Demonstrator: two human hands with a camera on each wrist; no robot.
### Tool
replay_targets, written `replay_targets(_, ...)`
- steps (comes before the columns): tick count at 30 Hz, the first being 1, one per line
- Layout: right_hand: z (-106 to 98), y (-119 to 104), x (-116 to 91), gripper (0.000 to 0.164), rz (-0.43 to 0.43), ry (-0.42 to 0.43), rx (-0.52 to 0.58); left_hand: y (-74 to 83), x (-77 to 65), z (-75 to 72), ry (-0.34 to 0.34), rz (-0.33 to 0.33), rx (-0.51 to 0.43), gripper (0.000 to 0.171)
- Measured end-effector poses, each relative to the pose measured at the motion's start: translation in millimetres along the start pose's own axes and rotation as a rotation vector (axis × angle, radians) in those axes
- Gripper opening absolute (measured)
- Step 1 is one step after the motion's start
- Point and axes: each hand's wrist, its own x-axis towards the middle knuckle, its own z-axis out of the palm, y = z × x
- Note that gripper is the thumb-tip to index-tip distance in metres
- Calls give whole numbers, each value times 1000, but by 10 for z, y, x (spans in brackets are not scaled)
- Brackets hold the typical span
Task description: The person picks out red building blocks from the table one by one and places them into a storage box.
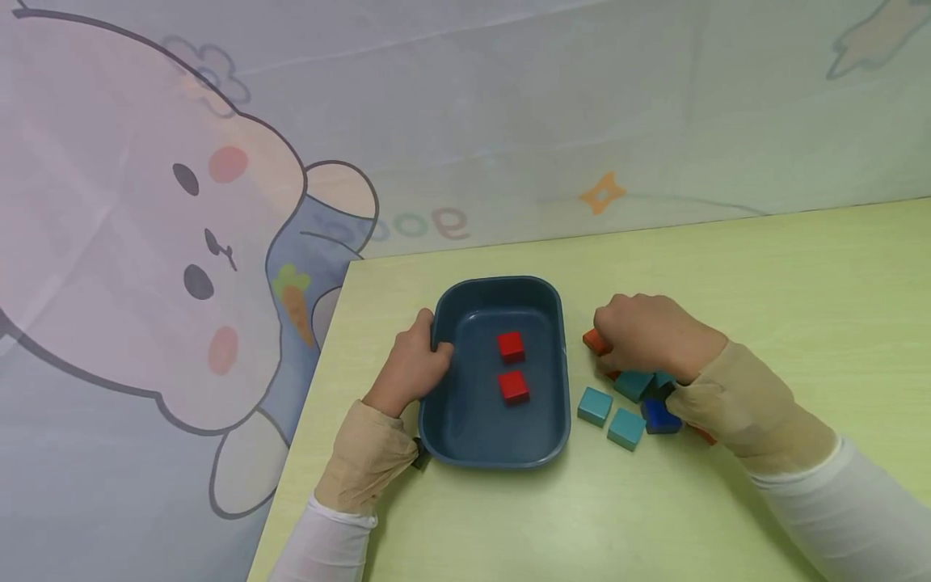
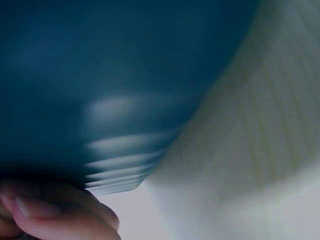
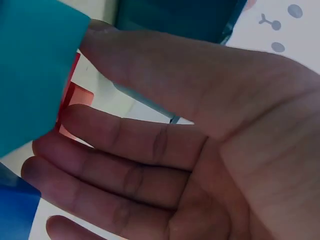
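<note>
My left hand [image 1: 416,364] grips the left rim of a dark blue tray [image 1: 435,432], thumb over the edge and fingers along the outer wall. Inside the tray lie two red cubes [image 1: 511,347], one in front of the other. To its right, my right hand [image 1: 658,335] reaches down into a group of coloured blocks, palm downward. In the right wrist view, the thumb and fingertips close about a red block [image 3: 73,75], of which only a strip shows behind a large teal block [image 3: 40,75]. An orange-red block [image 1: 596,341] lies beside the knuckles.
Two teal blocks [image 1: 595,406] lie between the tray and a dark blue block [image 1: 662,416]. More teal and orange-red blocks sit partly under the right hand and wrist. The pale yellow table [image 1: 509,525] meets a printed cloth [image 1: 509,121] at its back and left edges.
</note>
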Motion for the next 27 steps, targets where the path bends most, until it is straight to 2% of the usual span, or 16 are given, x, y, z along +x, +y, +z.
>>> replay_targets(10,38,1,9,22,-2,-28,21,10,-1,-3,-5,-3,-4,18)
replay_targets(27,93,-7,33,23,-32,-23,40,19,-7,-5,-1,-9,-3,17)
